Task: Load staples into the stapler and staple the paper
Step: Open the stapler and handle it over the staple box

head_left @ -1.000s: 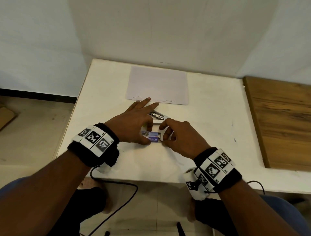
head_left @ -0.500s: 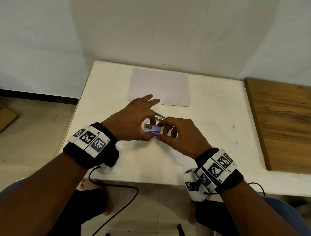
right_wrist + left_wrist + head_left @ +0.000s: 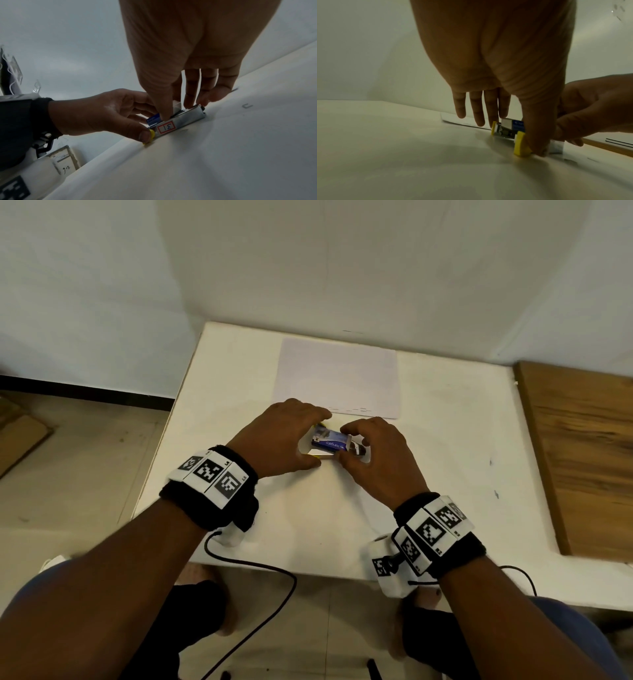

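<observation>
A silver stapler [image 3: 323, 456] with yellow ends lies on the white table [image 3: 308, 525], just in front of the paper [image 3: 337, 378]. My left hand [image 3: 320, 440] pinches it, thumb on the near yellow end [image 3: 520, 144] and fingertips at the far yellow end. A blue and white staple box [image 3: 330, 440] sits right above the stapler [image 3: 185, 119], which bears a label "31". My right hand [image 3: 342, 445] pinches the staple box [image 3: 153, 119] between thumb and forefinger, while its other fingers touch the stapler's right end. Whether the stapler is open is hidden by the hands.
A wooden board [image 3: 582, 457] lies along the table's right side. The wall stands close behind the paper. Small staple marks [image 3: 349, 409] line the paper's near edge, and a loose staple [image 3: 247, 106] lies right of the stapler. A cable [image 3: 260, 570] hangs off the front edge.
My left fingers were stretched out flat and have curled down round the stapler. The right hand has brought the staple box over the stapler and turned it lengthwise.
</observation>
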